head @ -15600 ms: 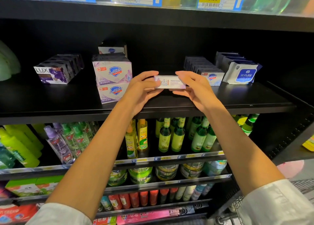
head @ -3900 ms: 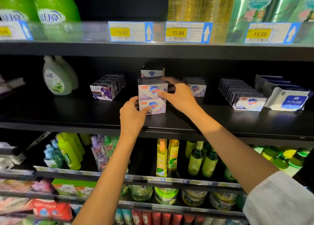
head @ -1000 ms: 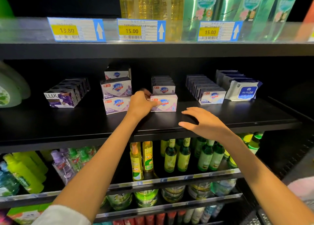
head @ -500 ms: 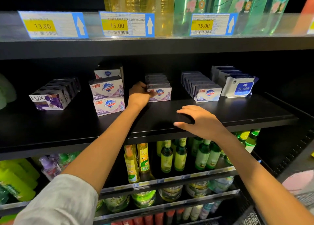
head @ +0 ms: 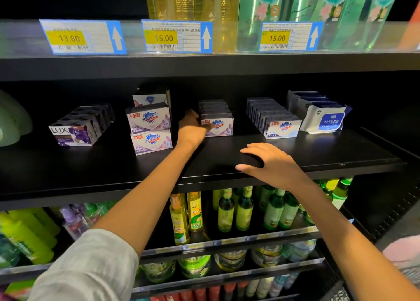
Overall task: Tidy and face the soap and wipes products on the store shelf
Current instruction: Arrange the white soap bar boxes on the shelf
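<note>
Above me three price tags (head: 176, 37) read 13.80, 15.00 and 15.00, with yellow bottles (head: 181, 0) and green refill pouches (head: 318, 2) behind them. Below me stand green glass bottles (head: 244, 209), two yellow bottles (head: 187, 216) and lime spray bottles (head: 27, 237).

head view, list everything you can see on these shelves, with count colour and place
Lux soap boxes: one row, purple and white, middle shelf left
Safeguard lavender boxes: two stacked, a third behind, left of centre
Safeguard lavender row: one row, centre
Safeguard white boxes: one row, right of centre
wipes packs: one row, white and blue, far right
price tags: three, yellow and blue, top rail
detergent packs: yellow and green, top shelf
bottles: many, green and yellow, lower shelves
left hand: touching the centre row's front box
right hand: flat on the shelf edge
</note>
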The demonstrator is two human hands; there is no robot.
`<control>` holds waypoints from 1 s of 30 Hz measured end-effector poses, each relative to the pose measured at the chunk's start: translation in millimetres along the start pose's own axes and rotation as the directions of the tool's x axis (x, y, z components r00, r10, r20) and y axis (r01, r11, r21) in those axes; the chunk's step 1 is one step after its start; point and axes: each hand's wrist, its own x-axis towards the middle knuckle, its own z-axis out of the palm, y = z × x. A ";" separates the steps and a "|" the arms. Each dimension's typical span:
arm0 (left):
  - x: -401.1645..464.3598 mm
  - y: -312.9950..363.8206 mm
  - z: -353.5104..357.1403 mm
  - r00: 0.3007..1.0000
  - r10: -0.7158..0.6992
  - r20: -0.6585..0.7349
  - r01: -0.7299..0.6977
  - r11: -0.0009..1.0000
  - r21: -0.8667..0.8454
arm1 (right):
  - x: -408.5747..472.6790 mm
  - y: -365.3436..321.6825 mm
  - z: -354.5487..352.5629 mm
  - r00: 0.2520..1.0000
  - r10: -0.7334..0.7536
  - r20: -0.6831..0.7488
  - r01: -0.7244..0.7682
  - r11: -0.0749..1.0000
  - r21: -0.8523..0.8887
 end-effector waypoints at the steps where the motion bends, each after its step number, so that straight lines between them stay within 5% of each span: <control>1: -3.4 0.1 -0.8 1.000 -0.001 -0.001 0.001 1.000 -0.004 | 0.6 -1.1 -1.5 1.000 0.012 0.017 -0.012 1.000 0.001; 6: -34.9 1.3 -20.4 0.996 0.079 -0.041 -0.079 0.997 0.003 | 4.4 -2.4 -2.5 0.997 0.042 0.060 -0.044 0.999 0.026; 11: -99.2 -9.9 -55.8 0.981 0.145 -0.132 -0.159 0.982 -0.101 | 10.3 -21.5 -5.4 0.998 -0.001 -0.061 0.016 0.970 0.241; 19: -139.5 -59.9 -120.7 0.878 -0.053 -0.475 -0.059 0.974 -0.218 | 77.8 -112.5 -0.4 0.988 -0.082 -0.129 0.143 0.795 0.590; 30: -92.4 -77.1 -135.4 0.968 -0.187 -0.168 0.125 0.939 -0.320 | 145.8 -174.8 31.2 0.994 -0.110 -0.009 0.087 0.725 0.683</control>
